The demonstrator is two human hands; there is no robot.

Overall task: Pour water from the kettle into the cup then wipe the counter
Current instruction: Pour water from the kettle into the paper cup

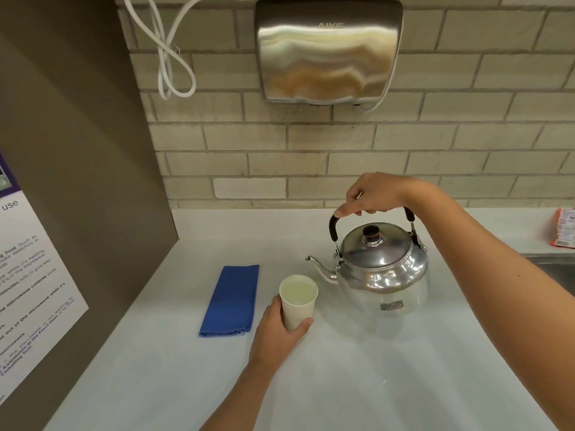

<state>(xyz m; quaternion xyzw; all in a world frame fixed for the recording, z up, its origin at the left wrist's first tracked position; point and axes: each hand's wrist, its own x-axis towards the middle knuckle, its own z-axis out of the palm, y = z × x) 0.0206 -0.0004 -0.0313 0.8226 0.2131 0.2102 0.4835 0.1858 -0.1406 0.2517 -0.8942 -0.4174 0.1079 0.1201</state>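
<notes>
A shiny steel kettle (381, 262) stands upright on the white counter (357, 384), its spout pointing left toward the cup. My right hand (378, 194) is closed around the kettle's black arched handle from above. A white paper cup (298, 301) with water in it stands just left of the spout. My left hand (277, 329) wraps around the cup's lower part from the left. A folded blue cloth (231, 301) lies flat on the counter, to the left of the cup.
A steel hand dryer (326, 51) with a looped white cable hangs on the brick wall above. A brown side panel with a printed notice (28, 275) bounds the left. At the right edge are an orange packet (563, 227) and a sink rim (557, 265).
</notes>
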